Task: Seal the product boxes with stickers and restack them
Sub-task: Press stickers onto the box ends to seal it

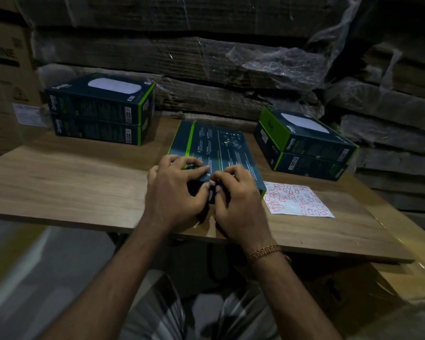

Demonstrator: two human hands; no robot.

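While two-high stacks of dark Omada boxes sit at the table's [59, 177] back left [101, 106] and right [302, 143], with wrapped cartons [206, 57] behind, a sticker sheet [297, 200] of red-outlined labels lies just right of the hands. The middle box [214, 146], dark teal with green edging, lies flat, printed back up. Left hand [174, 192] grips its near edge, fingers curled on top; right hand [236, 200] pinches there too, possibly pressing a sticker, too dim to confirm.

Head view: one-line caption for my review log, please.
Both hands, left hand and right hand, press at the near edge of the middle box, sticker sheet alongside.
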